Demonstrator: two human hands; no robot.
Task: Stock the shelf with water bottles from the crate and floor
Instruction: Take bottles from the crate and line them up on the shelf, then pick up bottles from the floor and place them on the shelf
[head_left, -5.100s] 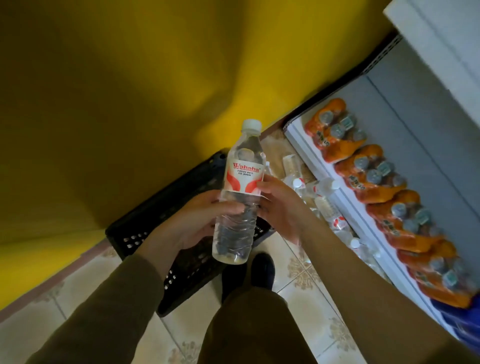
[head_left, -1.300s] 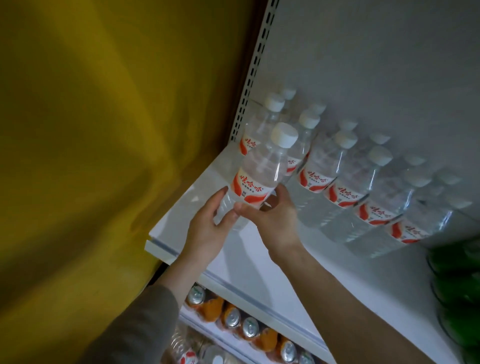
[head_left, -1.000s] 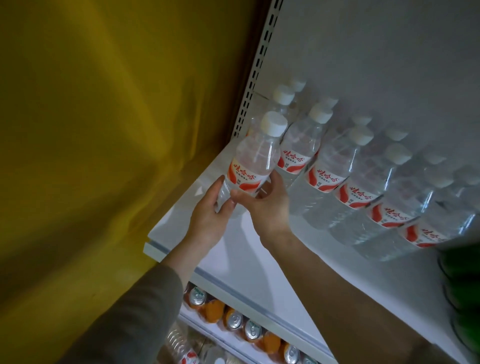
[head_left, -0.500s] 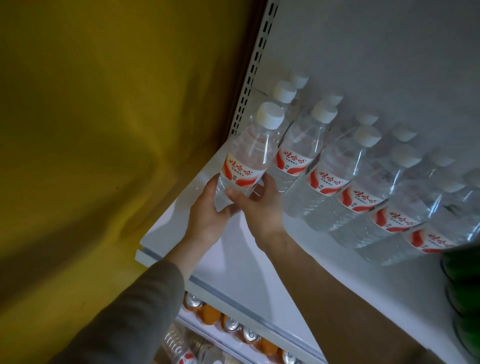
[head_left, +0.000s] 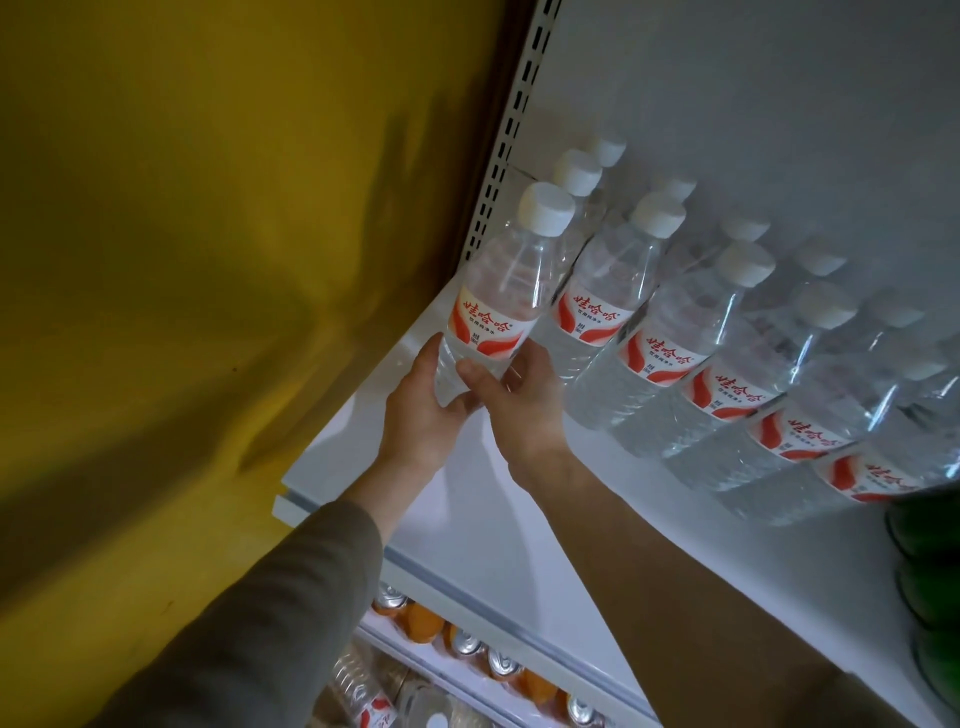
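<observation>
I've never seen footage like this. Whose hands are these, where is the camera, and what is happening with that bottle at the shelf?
There is no machine here. A person wears a wide-angle camera on the head, so you look out along their own arms. The left hand and the right hand both grip the lower part of one water bottle, which has a white cap and a red-and-white label. It is at the left end of a white shelf. The hands hide its base, so I cannot tell whether it is standing yet. To its right stand rows of the same bottles. At the far right edge are dark green bottles. On a lower shelf sit orange drinks. The yellow surface on the left is a wall.
</observation>
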